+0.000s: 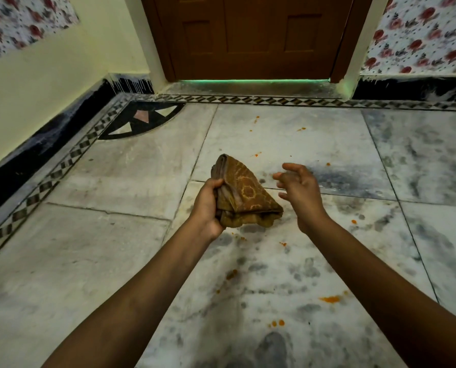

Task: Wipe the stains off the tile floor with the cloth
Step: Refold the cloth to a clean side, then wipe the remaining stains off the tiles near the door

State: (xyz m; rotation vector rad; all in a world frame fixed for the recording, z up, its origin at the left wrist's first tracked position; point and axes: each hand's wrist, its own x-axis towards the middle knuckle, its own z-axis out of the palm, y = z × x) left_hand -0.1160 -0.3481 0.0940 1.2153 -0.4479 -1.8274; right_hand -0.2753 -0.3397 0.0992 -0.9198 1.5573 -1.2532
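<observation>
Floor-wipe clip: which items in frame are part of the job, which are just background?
Job:
- cloth, gripped in left hand
- right hand, open beside the cloth, holding nothing
- orange stains dotted over the tile floor

Background:
- wooden door
- floral wall panels
- black corner inlay

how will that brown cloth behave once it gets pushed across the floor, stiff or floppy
Probably floppy: the brown cloth sags in soft folds from the left hand, which holds it alone. It looks thick and terry-like, so it should likely bunch rather than slide flat. The right hand hovers open beside it.
</observation>
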